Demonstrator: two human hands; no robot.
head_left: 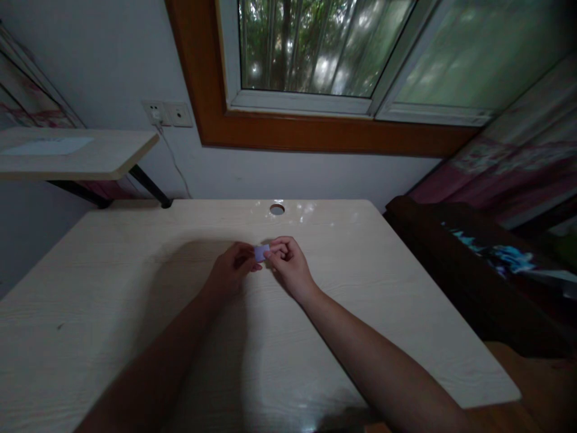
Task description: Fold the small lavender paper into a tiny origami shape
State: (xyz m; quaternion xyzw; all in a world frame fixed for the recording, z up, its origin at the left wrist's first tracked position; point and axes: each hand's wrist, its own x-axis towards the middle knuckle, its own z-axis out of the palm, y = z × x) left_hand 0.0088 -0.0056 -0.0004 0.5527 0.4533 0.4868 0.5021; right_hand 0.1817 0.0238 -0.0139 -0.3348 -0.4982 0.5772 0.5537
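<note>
1. Your two hands meet over the middle of the desk [324,343], toward its far edge, with a small pale purple piece [261,253] between them.
2. Your left hand [235,264] has its fingers closed at the piece's left edge; your right hand [288,264] pinches its right side, thumb on top. You cannot tell from here whether the piece touches the desk.
3. Just beyond your hands, a round hole [277,209] opens near the desk's back edge.
4. At your far left, a raised shelf [135,144] on black legs [151,185] stands over the desk's back corner, bearing a pale sheet [49,146].
5. Behind it, a white cord [174,157] hangs from a wall socket [154,113].
6. Ahead is a wood-framed window [306,48]; to your right, dark furniture [433,264] stands beside the desk, below a curtain [509,150].
</note>
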